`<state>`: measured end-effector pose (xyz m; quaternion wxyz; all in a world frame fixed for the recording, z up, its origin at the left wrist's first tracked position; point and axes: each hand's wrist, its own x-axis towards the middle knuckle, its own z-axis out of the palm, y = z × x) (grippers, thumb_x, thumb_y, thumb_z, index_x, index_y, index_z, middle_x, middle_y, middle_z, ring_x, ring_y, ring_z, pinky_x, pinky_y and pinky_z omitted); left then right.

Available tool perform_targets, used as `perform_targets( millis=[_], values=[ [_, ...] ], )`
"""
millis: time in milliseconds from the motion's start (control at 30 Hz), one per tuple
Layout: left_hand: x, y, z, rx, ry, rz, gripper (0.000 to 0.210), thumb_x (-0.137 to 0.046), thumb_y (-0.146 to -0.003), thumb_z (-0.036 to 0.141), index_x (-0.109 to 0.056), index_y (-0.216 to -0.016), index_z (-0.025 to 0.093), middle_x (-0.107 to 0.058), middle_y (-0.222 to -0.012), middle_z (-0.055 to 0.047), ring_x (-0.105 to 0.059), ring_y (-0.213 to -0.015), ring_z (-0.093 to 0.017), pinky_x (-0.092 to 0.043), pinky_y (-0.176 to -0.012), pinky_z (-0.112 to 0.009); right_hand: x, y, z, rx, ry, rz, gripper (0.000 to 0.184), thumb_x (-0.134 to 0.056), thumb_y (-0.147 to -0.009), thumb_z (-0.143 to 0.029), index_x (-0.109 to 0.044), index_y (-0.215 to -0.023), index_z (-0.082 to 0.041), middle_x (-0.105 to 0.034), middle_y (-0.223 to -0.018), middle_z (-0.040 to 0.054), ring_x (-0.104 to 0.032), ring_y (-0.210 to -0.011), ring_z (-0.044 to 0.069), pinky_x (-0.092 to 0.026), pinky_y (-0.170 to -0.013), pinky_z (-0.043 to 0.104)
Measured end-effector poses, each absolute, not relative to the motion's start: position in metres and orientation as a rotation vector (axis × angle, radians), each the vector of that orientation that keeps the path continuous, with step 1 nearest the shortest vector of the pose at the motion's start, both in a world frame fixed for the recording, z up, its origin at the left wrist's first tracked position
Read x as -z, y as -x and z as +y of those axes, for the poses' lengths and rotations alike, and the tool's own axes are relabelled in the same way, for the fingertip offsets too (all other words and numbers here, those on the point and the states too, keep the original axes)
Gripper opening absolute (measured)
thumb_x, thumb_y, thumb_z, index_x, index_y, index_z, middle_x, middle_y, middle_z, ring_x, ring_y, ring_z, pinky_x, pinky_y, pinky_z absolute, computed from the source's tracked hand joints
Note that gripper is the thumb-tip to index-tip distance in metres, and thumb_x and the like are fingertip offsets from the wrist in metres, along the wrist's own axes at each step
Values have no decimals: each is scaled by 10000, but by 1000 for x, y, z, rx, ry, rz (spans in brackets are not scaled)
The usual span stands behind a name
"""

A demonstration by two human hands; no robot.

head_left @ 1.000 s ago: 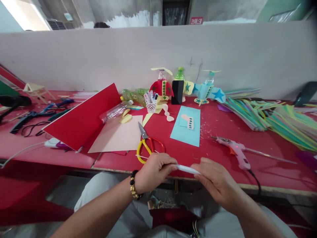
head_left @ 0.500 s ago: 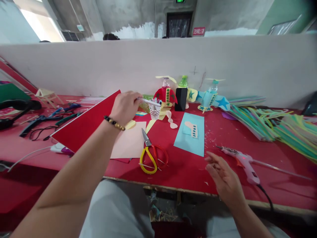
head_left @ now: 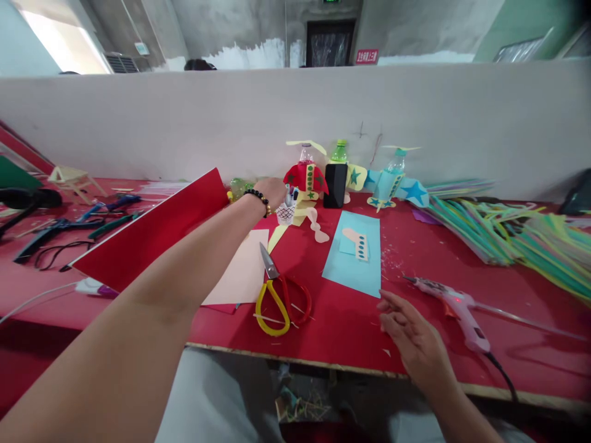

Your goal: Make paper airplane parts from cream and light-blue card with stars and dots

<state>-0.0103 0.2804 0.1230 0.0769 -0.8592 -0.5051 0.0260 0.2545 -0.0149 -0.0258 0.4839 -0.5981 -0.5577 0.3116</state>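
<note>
My left hand (head_left: pixel 271 192), with a beaded bracelet at its wrist, reaches over the table to a small white lattice-patterned pen cup (head_left: pixel 285 215) with pens in it. Its fingers are hidden behind the back of the hand, so their hold does not show. My right hand (head_left: pixel 410 335) hovers at the front edge, loosely open, fingertips by the lower right corner of a light blue sheet (head_left: pixel 351 280). On that sheet lies a pale paper strip with dark ovals (head_left: pixel 361 247). Scissors (head_left: pixel 273 295) with one yellow and one red handle lie between my arms.
Right of my right hand lies a pink glue gun (head_left: pixel 455 304), its cord over the edge. Three decorated bottle planes stand at the wall, a black phone (head_left: pixel 335 185) among them. A raised red board (head_left: pixel 157 231) leans at left. Colourful strips (head_left: pixel 503 231) pile at right.
My left hand has moved right and down to the pen cup; the pen it held is no longer visible in it. My right hand stays nearly in place. The view has shifted slightly.
</note>
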Motion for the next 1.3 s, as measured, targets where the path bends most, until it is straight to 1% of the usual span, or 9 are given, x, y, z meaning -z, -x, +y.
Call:
perform_targets(
  millis=[167,333,533,633,767,900,1067,1233,1300],
  values=[
    [-110,-3,282,105,2474,-1561,313,-630,-804,398,-679,-1009,167,-634,-1054,-95,-453,-1107,-265,-372,-865,-322,28,-253,-15,-761,1432,-1363,389,-543,-885,-381,-511,-1249,-249,-563,-1010,57,-553,-702,121,-504,-647,255],
    [-121,-7,284,304,2444,-1606,197,-581,-831,310,-692,-841,148,-670,-898,-88,-504,-999,-236,-370,-831,-321,28,-254,-14,-754,1436,-1356,383,-541,-886,-384,-516,-1241,-243,-569,-994,54,-549,-696,121,-500,-643,257],
    [-165,7,239,753,2421,-1579,264,-451,-897,309,-635,-1014,160,-653,-882,-75,-554,-785,-161,-409,-700,-284,20,-253,-13,-674,1422,-1349,342,-550,-882,-369,-543,-1197,-236,-579,-1011,58,-577,-739,130,-508,-673,261],
    [-158,3,177,1270,2905,-1486,197,-521,-874,325,-640,-928,177,-629,-756,-32,-543,-659,-124,-406,-599,-242,8,-249,-15,-586,1389,-1386,376,-574,-868,-349,-533,-1226,-245,-574,-1097,76,-594,-852,158,-515,-724,269],
    [-114,-15,96,1420,3390,-1438,147,-563,-864,305,-636,-889,179,-641,-781,-15,-562,-700,-115,-432,-636,-223,-12,-239,-20,-576,1321,-1519,459,-538,-891,-346,-451,-1333,-261,-565,-1235,86,-589,-1021,198,-503,-822,299],
    [-72,-34,51,1426,3565,-1562,124,-576,-861,267,-620,-928,173,-647,-804,-9,-563,-723,-111,-428,-657,-215,-23,-230,-26,-604,1367,-1736,287,-489,-924,-307,-580,-1183,-223,-685,-1037,53,-638,-927,171,-487,-816,265],
    [-56,-30,39,1453,3533,-1591,85,-652,-810,253,-646,-825,169,-648,-740,-2,-552,-682,-107,-415,-636,-213,-21,-239,-33,-450,1313,-1995,191,-471,-931,-260,-618,-1045,-215,-698,-910,36,-646,-792,159,-465,-694,251],
    [-69,8,58,2358,2865,-1727,65,-678,-791,235,-644,-811,183,-657,-716,0,-580,-636,-101,-450,-634,-217,-23,-267,-37,-422,1492,-1756,184,-496,-916,-307,-622,-1025,-229,-665,-819,10,-598,-701,150,-436,-634,254],
    [-69,11,59,2483,2874,-1768,82,-687,-788,241,-652,-837,186,-649,-687,7,-583,-641,-101,-457,-652,-216,-24,-269,-33,-571,1496,-1617,176,-496,-914,-334,-614,-1001,-238,-611,-756,-4,-547,-656,140,-424,-596,244]
  ],
)
